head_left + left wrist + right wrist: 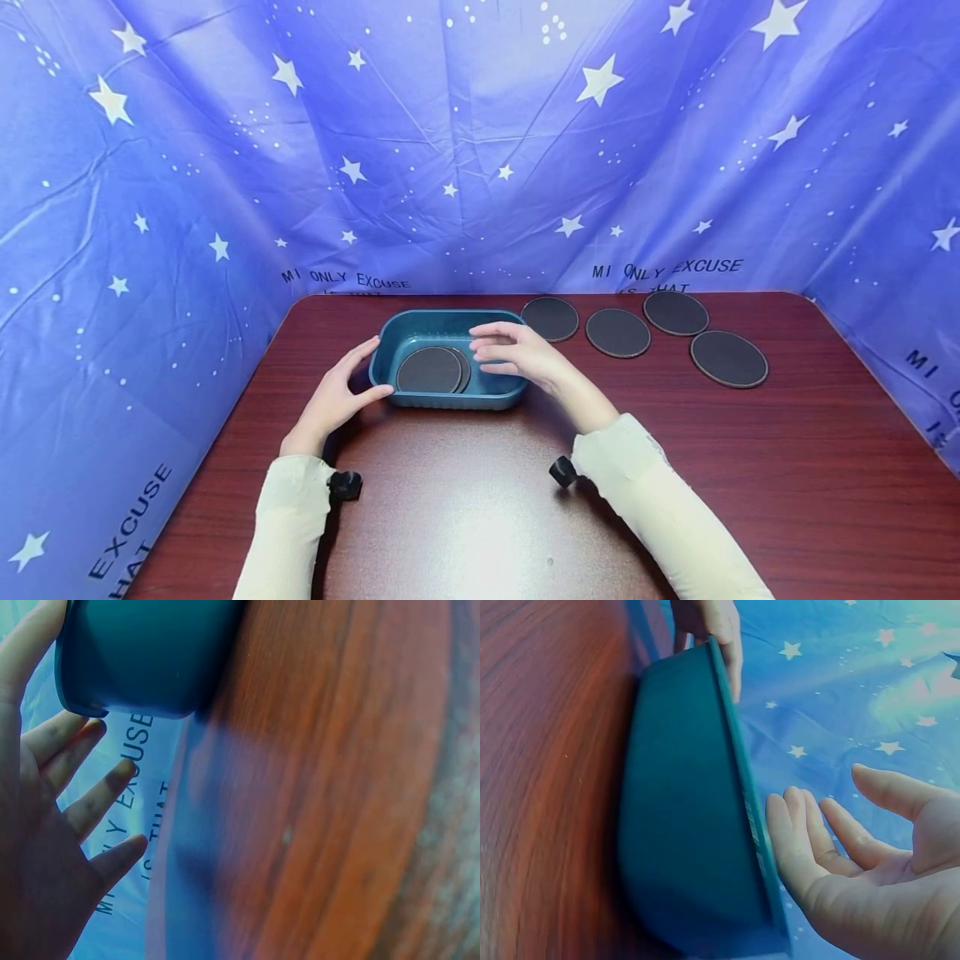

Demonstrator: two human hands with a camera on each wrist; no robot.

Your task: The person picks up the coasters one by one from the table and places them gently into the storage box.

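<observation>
A teal rectangular plastic basin (457, 402) stands on the table. Inside it, toward the left, one dark round coaster (429, 372) overlaps another coaster (466, 372). My left hand (333, 402) touches the basin's left end, with the thumb at the front rim and the fingers spread along the side. In the left wrist view those fingers (105, 796) look straight and spread. Over the basin's right half is my right hand (528, 357), its fingers loosely bent and nothing between them. The right wrist view shows this hand (870, 862) palm-side, above the rim.
Several more dark coasters lie on the reddish wooden table (810, 467) right of the basin, among them a near one (729, 359) and a far one (677, 312). A blue star-printed curtain (480, 125) hangs behind the table and along both sides.
</observation>
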